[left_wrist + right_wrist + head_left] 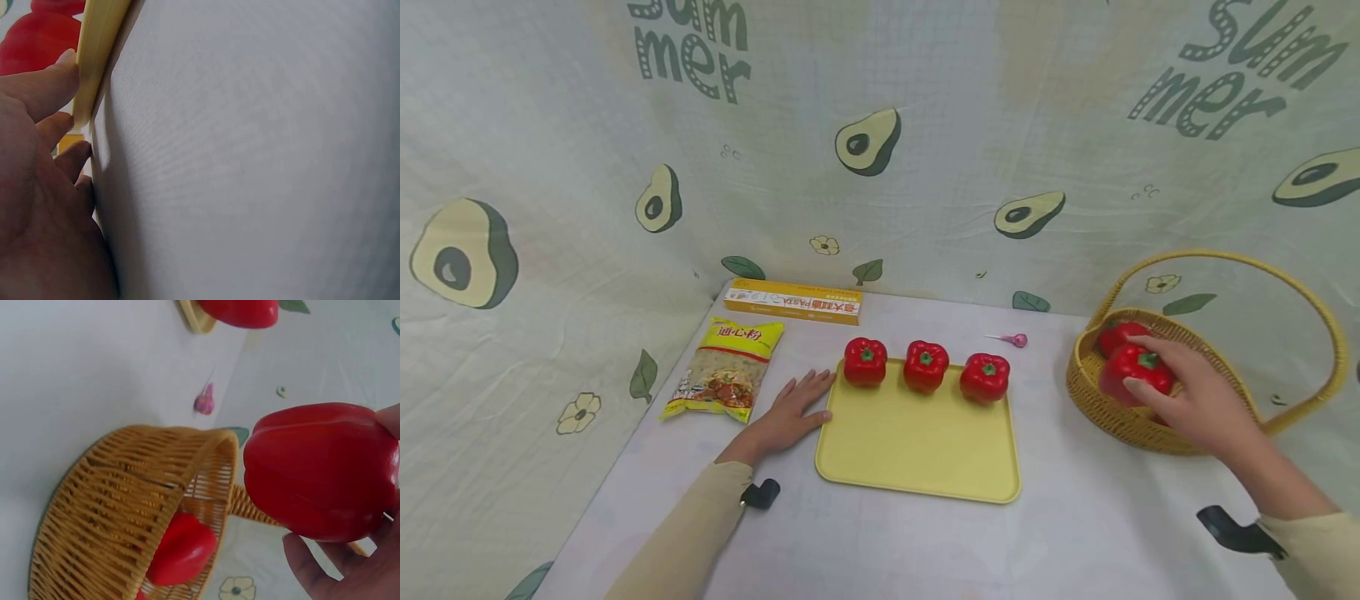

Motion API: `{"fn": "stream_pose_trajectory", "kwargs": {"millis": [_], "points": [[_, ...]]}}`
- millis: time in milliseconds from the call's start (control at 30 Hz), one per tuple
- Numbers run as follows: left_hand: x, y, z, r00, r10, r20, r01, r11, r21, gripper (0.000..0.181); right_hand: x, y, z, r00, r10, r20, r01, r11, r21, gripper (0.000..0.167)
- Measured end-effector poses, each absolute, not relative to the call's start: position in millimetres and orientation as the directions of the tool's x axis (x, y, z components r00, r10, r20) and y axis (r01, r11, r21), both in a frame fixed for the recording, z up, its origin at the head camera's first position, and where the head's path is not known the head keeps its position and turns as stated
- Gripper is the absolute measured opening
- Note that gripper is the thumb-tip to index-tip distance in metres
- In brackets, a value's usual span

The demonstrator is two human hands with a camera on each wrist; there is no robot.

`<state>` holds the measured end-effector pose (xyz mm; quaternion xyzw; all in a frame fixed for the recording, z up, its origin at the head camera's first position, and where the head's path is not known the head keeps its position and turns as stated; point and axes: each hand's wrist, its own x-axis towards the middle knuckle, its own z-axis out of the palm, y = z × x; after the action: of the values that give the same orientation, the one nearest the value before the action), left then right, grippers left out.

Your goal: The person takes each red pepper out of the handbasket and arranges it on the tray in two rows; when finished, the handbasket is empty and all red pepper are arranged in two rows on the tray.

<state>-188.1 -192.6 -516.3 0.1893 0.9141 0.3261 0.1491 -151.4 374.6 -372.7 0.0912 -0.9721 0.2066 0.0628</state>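
Observation:
My right hand (1195, 392) grips a red bell pepper (1138, 373) over the wicker basket (1093, 408) on the right. In the right wrist view the held pepper (319, 472) is above the basket's rim, and another red pepper (182, 549) lies inside. My left hand (793, 408) rests flat on the table with fingers spread, its thumb and fingertips at the left edge of a yellow tray (917, 450). Along the tray's far edge sit a left pepper (865, 362), a middle pepper (926, 367) and a right pepper (985, 378).
A yellow bag of pasta (726, 367) lies left of the tray, with a pasta box (793, 302) behind it. A small pink-handled pin-like tool (1017, 340) lies between tray and basket. The basket's tall handle (1333, 333) arches up. A printed cloth (940, 167) hangs behind.

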Motion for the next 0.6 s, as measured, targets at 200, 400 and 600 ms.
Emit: {"fn": "stream_pose_trajectory", "kwargs": {"millis": [200, 400, 600], "points": [[-189.3, -193.3, -518.5, -0.883, 0.442, -0.161, 0.243, 0.721, 0.649, 0.072, -144.9, 360.3, -370.4, -0.970, -0.179, 0.164, -0.232, 0.888, -0.398, 0.074], [-189.6, -193.6, -519.7, -0.881, 0.449, -0.151, 0.254, 0.717, 0.649, 0.072, -137.6, 345.0, -369.1, -0.966, -0.209, 0.150, -0.254, 0.862, -0.438, 0.075], [-188.3, -192.8, -517.7, -0.882, 0.448, -0.146, 0.255, 0.714, 0.652, 0.072, -133.4, 331.2, -374.5, -0.964, -0.220, 0.152, -0.266, 0.850, -0.454, 0.085]]}}
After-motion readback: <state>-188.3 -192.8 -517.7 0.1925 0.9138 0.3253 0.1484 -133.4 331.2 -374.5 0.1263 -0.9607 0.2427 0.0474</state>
